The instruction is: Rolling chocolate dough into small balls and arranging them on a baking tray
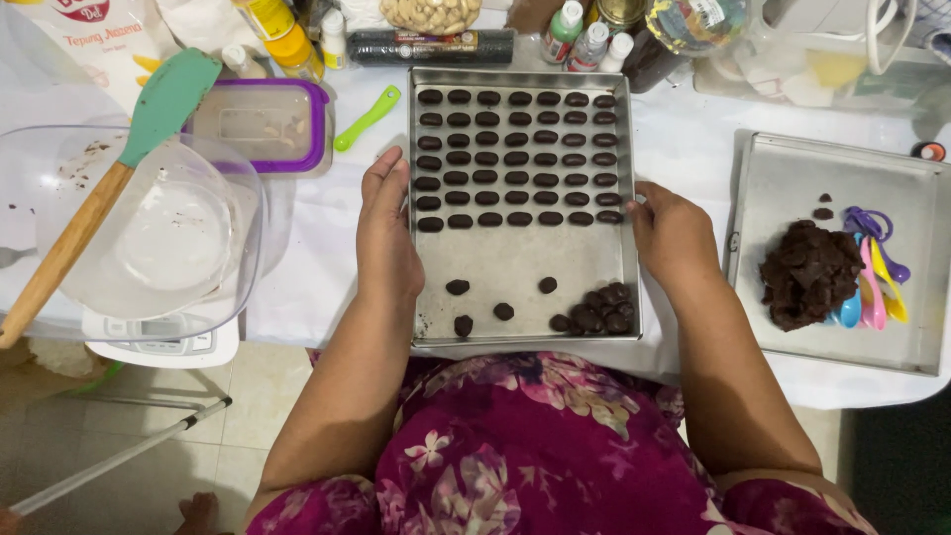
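A metal baking tray [515, 260] lies on the white-covered table in front of me. Neat rows of small dark chocolate dough ovals [516, 158] fill its far half. A few loose pieces [503, 310] and a small heap [598, 309] sit near its front edge. My left hand [384, 230] rests flat against the tray's left rim, fingers together and extended. My right hand [667, 232] grips the tray's right rim with curled fingers.
A second metal tray [792, 188] at the right holds a lump of dark dough [808, 273] and coloured measuring spoons [877, 267]. At the left, a clear bowl [149, 233] with a teal spatula [109, 178] sits on a scale. A purple-rimmed container [260, 124], bottles and jars line the back.
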